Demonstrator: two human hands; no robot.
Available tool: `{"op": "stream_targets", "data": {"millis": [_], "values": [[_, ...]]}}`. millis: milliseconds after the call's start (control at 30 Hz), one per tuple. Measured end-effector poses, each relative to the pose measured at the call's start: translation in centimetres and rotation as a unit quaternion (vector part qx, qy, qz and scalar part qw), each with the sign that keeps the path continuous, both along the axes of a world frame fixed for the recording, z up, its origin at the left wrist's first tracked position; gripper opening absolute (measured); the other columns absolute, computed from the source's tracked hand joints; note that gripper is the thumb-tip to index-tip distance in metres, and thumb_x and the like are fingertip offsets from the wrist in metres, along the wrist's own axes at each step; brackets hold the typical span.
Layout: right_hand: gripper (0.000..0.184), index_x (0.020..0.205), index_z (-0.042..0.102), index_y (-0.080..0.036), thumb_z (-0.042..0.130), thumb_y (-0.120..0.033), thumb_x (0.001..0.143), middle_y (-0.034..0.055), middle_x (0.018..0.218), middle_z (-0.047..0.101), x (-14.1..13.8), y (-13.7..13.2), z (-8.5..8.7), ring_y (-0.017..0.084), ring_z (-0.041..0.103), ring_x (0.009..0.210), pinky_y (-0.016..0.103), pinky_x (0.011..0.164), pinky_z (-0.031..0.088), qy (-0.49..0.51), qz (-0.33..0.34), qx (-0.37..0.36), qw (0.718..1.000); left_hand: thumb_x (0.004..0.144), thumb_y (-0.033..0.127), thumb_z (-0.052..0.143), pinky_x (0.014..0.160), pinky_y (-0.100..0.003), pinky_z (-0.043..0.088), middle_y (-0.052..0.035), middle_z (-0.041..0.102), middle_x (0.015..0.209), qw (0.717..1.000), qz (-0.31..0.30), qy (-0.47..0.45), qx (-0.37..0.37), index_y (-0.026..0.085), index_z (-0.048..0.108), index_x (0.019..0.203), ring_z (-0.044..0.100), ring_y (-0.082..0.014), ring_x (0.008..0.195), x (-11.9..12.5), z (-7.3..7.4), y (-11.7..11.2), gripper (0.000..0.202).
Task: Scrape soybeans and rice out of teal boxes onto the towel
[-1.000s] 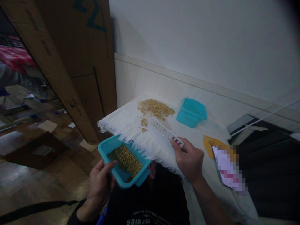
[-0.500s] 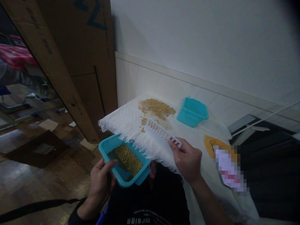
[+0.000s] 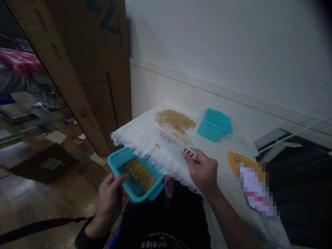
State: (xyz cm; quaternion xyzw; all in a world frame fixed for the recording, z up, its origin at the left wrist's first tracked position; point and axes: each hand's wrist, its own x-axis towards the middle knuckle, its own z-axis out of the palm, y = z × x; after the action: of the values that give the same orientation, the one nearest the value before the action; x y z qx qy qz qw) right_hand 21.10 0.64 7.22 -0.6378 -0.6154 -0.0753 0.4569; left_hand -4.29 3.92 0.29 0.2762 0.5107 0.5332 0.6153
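My left hand (image 3: 112, 193) grips the near-left rim of a turquoise plastic container (image 3: 114, 159), held just under the fringed table edge. Soybeans (image 3: 141, 174) lie across its bottom. In my right hand (image 3: 203, 169) is a white slotted plastic piece (image 3: 173, 141), held by its right end over the white cloth (image 3: 135, 128). Behind that piece a loose spread of soybeans (image 3: 175, 119) covers part of the cloth. A few stray beans (image 3: 157, 146) sit left of the piece, close to the fringe. The fingers under the container are hidden.
A second turquoise container (image 3: 215, 125) stands at the back right of the table, by the wall (image 3: 220, 48). An orange packet (image 3: 241, 159) and a dark bag-like object (image 3: 293, 193) lie to the right. A tall cardboard box (image 3: 90, 69) rises at the left.
My right hand has moved slightly left with the white slotted piece, and fewer stray beans show near the fringe. The held container has shifted a little left and up.
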Motion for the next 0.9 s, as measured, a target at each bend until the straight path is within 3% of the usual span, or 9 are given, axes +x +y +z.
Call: {"op": "stream_targets", "data": {"millis": [333,700,900], "values": [[0.021,0.091,0.074,-0.016,0.062,-0.034,0.091,0.0038,0.069,0.075,-1.0,0.7,1.0,0.017,0.071,0.057,0.022,0.054,0.051,0.005,-0.005,-0.02,1.0,0.059,0.034,0.08,0.023,-0.018,0.024,0.0077,0.049,0.031,1.0,-0.005,-0.01,0.004,0.02,0.059,0.059,0.036,-0.0087,0.02,-0.3,-0.3,0.1,0.025],[0.026,0.094,0.076,-0.016,0.06,-0.036,0.092,0.0059,0.072,0.077,-2.9,1.0,0.2,0.017,0.071,0.058,0.023,0.055,0.053,0.02,-0.012,-0.011,1.0,0.061,0.033,0.078,0.024,-0.018,0.023,0.007,0.047,0.03,1.0,-0.002,0.009,0.008,0.02,0.057,0.058,0.036,-0.0088,0.019,-0.2,0.4,0.0,0.025],[0.024,0.093,0.076,-0.017,0.058,-0.031,0.094,0.0043,0.066,0.074,-3.4,1.2,0.2,0.016,0.069,0.053,0.021,0.052,0.05,-0.03,0.011,0.004,0.999,0.062,0.032,0.08,0.024,-0.017,0.023,0.0083,0.049,0.033,1.0,-0.008,-0.009,0.013,0.02,0.057,0.061,0.037,-0.0081,0.02,-0.5,-0.1,0.4,0.026]]}}
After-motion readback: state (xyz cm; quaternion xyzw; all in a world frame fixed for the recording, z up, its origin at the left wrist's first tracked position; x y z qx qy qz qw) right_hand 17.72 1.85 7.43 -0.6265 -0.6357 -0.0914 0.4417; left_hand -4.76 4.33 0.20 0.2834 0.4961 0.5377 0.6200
